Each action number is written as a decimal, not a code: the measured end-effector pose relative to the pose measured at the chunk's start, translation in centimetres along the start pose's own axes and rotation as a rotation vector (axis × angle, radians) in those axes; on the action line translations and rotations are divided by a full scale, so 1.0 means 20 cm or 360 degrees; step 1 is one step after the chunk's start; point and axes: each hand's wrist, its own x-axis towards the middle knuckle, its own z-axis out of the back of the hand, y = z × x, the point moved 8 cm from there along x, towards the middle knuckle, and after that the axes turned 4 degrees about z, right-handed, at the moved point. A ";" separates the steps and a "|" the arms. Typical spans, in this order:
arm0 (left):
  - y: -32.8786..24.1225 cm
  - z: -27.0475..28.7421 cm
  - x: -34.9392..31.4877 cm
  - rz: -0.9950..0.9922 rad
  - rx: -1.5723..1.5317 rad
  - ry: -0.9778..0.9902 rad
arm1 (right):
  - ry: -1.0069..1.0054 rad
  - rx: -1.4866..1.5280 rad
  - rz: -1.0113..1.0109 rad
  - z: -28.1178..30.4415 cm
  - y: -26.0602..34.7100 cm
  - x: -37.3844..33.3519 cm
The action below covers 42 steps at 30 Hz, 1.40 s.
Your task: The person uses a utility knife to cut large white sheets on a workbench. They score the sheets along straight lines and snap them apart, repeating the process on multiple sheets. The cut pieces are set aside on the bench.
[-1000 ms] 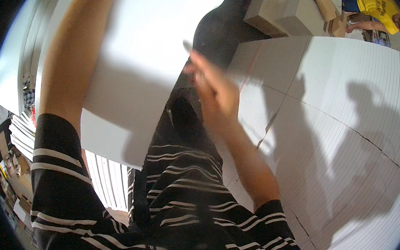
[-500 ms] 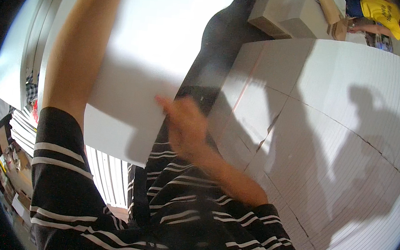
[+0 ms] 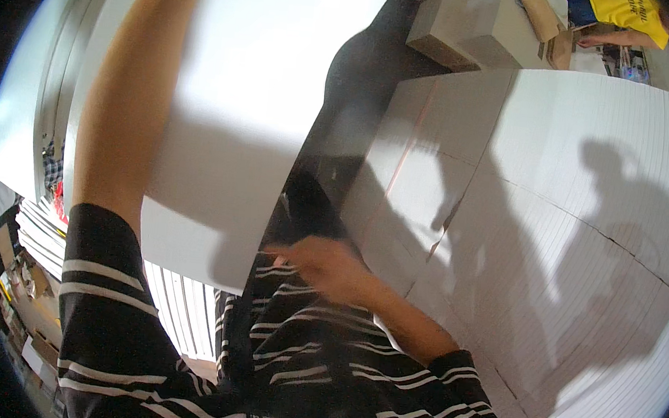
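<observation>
Leftward, white panel [image 3: 254,82], edge just beside right grip [image 3: 323,268].

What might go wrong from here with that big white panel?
The right hand has its fingertips close to the edge of the white panel, so they might get scraped. The panel's near corner is close to the striped shirt and could snag it. The left hand is out of view; if its grip is poor, the panel might shift.
</observation>
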 end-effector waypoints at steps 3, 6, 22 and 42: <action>-0.02 0.00 -0.01 -0.0001 0.0027 -0.0003 | -0.0698 -0.0074 -0.0245 0.45 0.00 0.04; -0.02 0.02 -0.04 -0.0031 -0.0028 -0.0032 | -0.1107 0.0020 0.0088 0.77 0.13 0.15; -0.06 0.01 -0.06 -0.0044 -0.0027 -0.0104 | -0.0868 -0.0406 0.0697 0.92 0.37 0.39; -0.02 -0.01 -0.03 -0.0034 0.0078 -0.0117 | -0.0598 -0.0856 0.0923 0.97 0.50 0.45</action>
